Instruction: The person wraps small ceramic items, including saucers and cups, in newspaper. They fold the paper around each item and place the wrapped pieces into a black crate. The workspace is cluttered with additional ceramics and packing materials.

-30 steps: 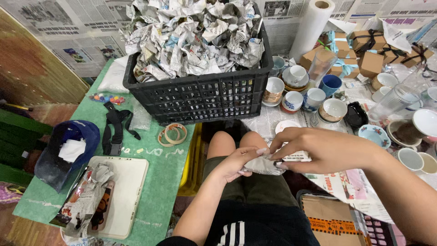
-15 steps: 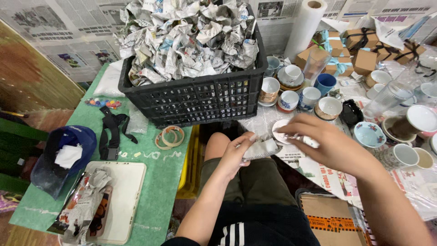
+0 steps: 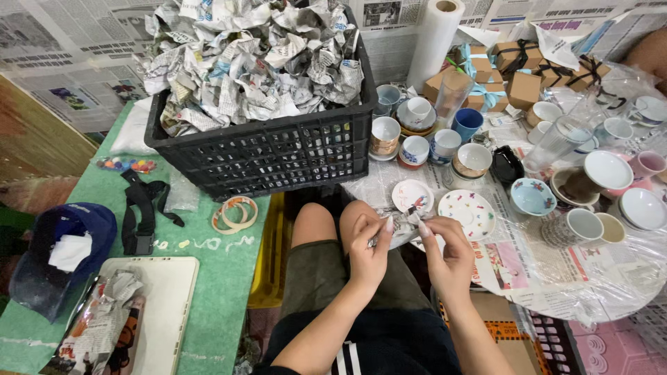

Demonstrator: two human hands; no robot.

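Note:
My left hand [image 3: 367,251] and my right hand [image 3: 449,255] meet above my knees. Both pinch a small piece wrapped in newspaper [image 3: 397,223] between their fingertips; what is inside is hidden. Just beyond the hands, two small white saucers [image 3: 412,195] [image 3: 468,211] with painted dots lie on the newspaper-covered table [image 3: 556,292]. A black plastic crate [image 3: 278,156] heaped with crumpled newspaper bundles [image 3: 250,62] stands to the upper left of my hands.
Several cups, bowls and saucers [image 3: 590,173] crowd the table on the right, with brown gift boxes [image 3: 521,76] and a paper roll [image 3: 434,38] behind. On the green table [image 3: 208,278] at left lie tape rings [image 3: 235,213], a black strap [image 3: 142,208], a blue cap [image 3: 59,253] and a white tray [image 3: 163,305].
My right hand has drawn back from the table toward my lap. Both hands have closed in on the small wrapped piece and now hold it nearer my knees.

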